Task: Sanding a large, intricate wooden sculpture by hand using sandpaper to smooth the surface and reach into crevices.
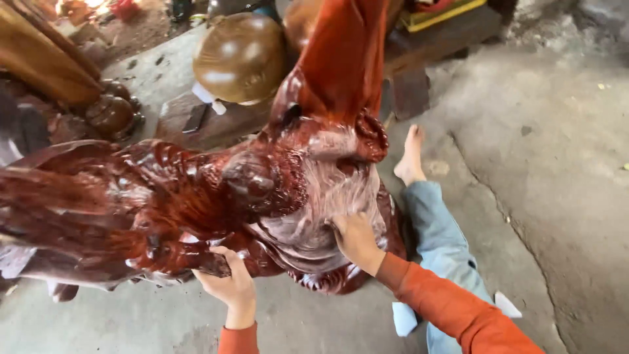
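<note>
Seen from above: a large carved wooden sculpture (262, 190), dark red and glossy, standing on the concrete floor (557, 164) and filling the middle of the view. Long axis running roughly from left to right, with a tall reddish part rising up toward the top edge near the centre and a wide carved wing-like mass stretching to the left edge.

Left hand (226, 278) placed under the lower left part of the sculpture, palm up, fingers curled around a dark carved tip at the underside. Closed around that tip, in contact with the wood.

Right hand (357, 239) laid on the paler, less polished patch (334, 196) at the lower centre of the carving, fingers bent and pressed together against the surface. Not possible to tell if something thin, such as paper or cloth, is held under the palm. Orange sleeve (458, 308) running back from this hand to the lower right corner.

Sculpture lying directly ahead of and above both hands; both touching it. Right hand nearer to the pale patch, left hand nearer to the wing-like end at the left. The 2 hands near each other but apart, with carved wood between them.

Beside the base on the right: a leg in light blue trousers (439, 242) and a bare foot (411, 154) resting on the floor. Behind the carving, 1 rounded brown polished wooden piece (239, 59), well apart from both hands.
</note>
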